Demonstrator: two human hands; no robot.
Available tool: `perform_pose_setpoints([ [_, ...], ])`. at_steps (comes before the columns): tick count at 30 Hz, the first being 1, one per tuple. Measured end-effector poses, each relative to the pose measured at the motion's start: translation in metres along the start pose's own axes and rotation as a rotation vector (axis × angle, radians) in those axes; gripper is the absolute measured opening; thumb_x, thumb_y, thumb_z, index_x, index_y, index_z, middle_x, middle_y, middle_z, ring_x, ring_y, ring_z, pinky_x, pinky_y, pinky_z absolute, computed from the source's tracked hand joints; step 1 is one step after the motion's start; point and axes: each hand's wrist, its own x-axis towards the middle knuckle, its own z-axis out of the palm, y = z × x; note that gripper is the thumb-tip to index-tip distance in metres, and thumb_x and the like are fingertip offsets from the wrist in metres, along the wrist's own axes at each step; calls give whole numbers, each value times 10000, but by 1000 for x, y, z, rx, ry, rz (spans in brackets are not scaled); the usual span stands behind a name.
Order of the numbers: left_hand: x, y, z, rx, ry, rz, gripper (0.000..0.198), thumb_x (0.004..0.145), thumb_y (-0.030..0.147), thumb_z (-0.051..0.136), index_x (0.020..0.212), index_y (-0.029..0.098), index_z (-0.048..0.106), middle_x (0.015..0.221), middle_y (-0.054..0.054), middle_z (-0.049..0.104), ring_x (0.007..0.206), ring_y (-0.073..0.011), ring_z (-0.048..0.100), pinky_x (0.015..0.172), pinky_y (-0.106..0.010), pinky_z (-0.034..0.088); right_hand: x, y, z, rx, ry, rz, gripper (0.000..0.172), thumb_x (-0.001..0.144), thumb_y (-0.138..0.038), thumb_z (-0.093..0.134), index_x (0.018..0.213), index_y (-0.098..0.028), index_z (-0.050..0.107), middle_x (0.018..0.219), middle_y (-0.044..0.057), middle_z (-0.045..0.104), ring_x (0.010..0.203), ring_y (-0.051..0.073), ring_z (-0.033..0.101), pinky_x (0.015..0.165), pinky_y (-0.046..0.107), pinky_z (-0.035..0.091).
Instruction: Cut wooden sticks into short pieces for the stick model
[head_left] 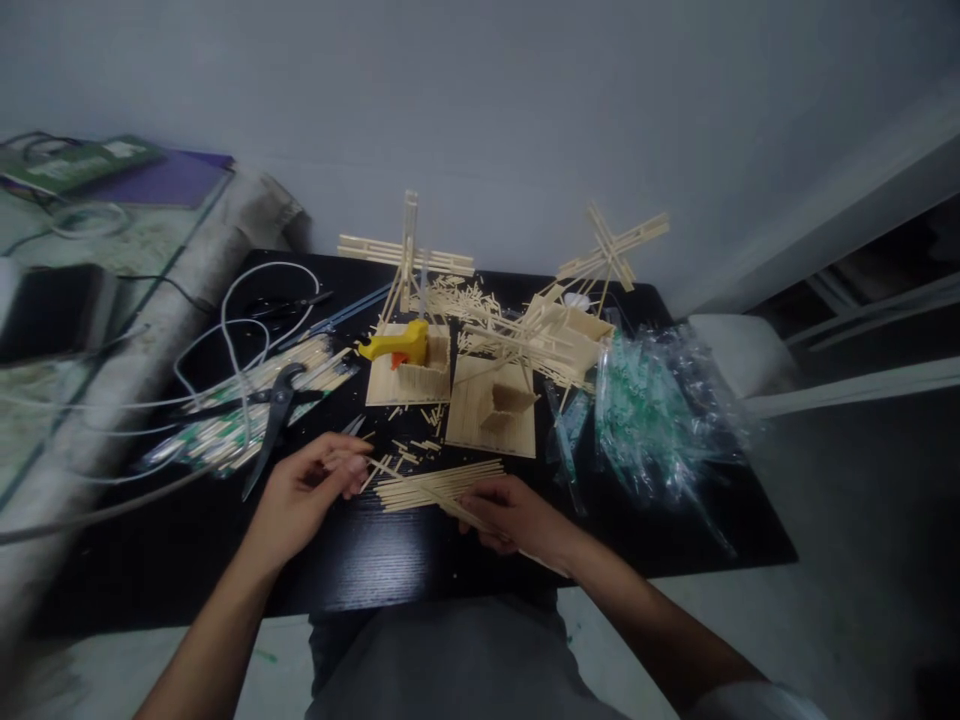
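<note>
A row of long thin wooden sticks (439,483) lies on the black table (390,555) in front of me. My left hand (311,490) has its fingers pinched together on the left end of one stick. My right hand (517,515) rests over the right part of the row, fingers curled down onto the sticks. Behind them stand two flat stick-built bases (491,415) with small box shapes on them. A yellow glue gun (397,345) lies on the left base.
Black pliers (274,415) lie on a packet of sticks at the left, among white cables (240,340). Stick windmill frames (611,250) stand at the back. A heap of clear plastic wrappers (652,410) fills the right side. Short stick offcuts are scattered about.
</note>
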Motion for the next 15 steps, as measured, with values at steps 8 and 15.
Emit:
perform_pose_setpoints([
  [8, 0, 1, 4, 108, 48, 24, 433, 826, 610, 732, 876, 181, 752, 688, -45, 720, 597, -175, 655, 604, -274, 542, 2, 0, 5, -1, 10, 17, 542, 845, -673, 727, 781, -138, 667, 525, -68, 450, 455, 58, 358, 397, 191, 211],
  [15, 28, -12, -48, 732, 276, 152, 533, 890, 576, 606, 1260, 194, 629, 1305, -152, 675, 1239, -330, 626, 1081, -453, 474, 2, 3, 2, 74, 105, -2, 551, 814, -684, 747, 863, -141, 670, 716, -15, 592, 472, 44, 391, 403, 191, 209],
])
